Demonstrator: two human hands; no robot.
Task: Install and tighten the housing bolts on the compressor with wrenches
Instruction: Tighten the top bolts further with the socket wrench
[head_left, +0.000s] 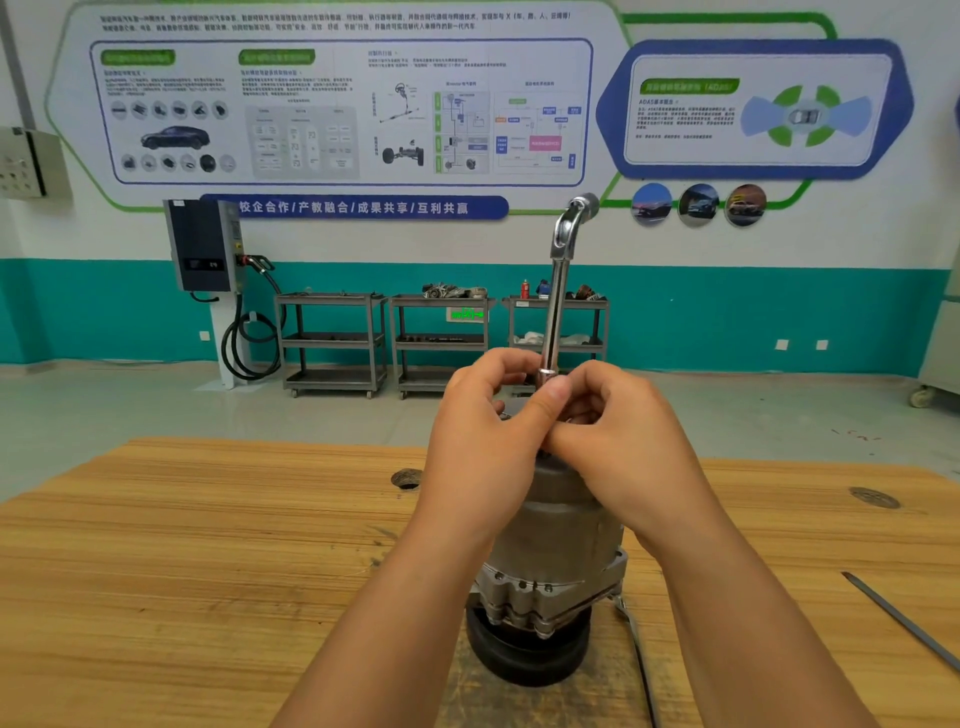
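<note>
A grey metal compressor (556, 551) stands upright on its black pulley on the wooden workbench (208, 561). A chrome L-shaped socket wrench (560, 280) rises vertically from the compressor's top, its bent head up near the wall banner. My left hand (483, 447) and my right hand (618, 441) meet above the housing, and the fingers of both curl around the wrench's lower end. The bolt under the wrench is hidden by my fingers. Several bolts show on the lower flange (524, 587).
Another wrench (636, 644) lies on the bench right of the compressor, and a thin metal rod (904, 618) lies at the far right. Two round holes (406, 479) mark the benchtop. Steel shelving carts (439, 338) and a charging unit (205, 249) stand by the far wall.
</note>
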